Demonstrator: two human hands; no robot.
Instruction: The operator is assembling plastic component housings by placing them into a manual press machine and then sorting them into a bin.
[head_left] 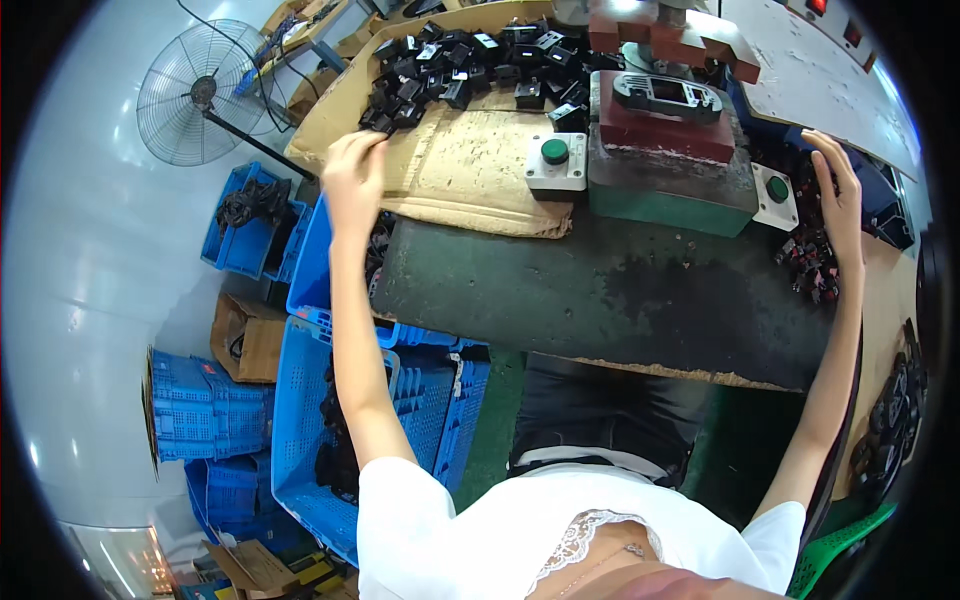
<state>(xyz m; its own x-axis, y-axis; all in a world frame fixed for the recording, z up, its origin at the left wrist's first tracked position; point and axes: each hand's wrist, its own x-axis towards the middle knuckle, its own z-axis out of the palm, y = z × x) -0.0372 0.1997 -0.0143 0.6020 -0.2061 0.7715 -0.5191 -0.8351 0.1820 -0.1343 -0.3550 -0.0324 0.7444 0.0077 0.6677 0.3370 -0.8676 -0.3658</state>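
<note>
My 2 bare hands are raised well apart over a dark, scuffed worktop (490,275) whose front edge is chipped to rough brown. My left grip (352,180) is loosely curled near a heap of boxy black plastic housings (457,95); I cannot tell whether anything is in it. My right grip (838,195) is wide, its slim fingers parted, just beside a white push-button box (765,208) with a round green button.

Between my hands, a moulded black and silver-grey frame (640,95) with cut-out openings lies on a smooth dark red block (665,140), on a heavy press bed (660,208) with green sides. Coppery metal blocks of the press head (620,30) overhang it. At the bed's left stands a 2nd push-button box (557,182), beside worn, creased cardboard (460,150).

My left forearm (358,340) blocks part of a perforated blue crate (300,400); my right forearm (835,370) passes beside small dark parts (810,260). Farther left are a wire-caged fan (203,92) and a brown carton (258,345); at lower right, a green plastic chair (840,545).
</note>
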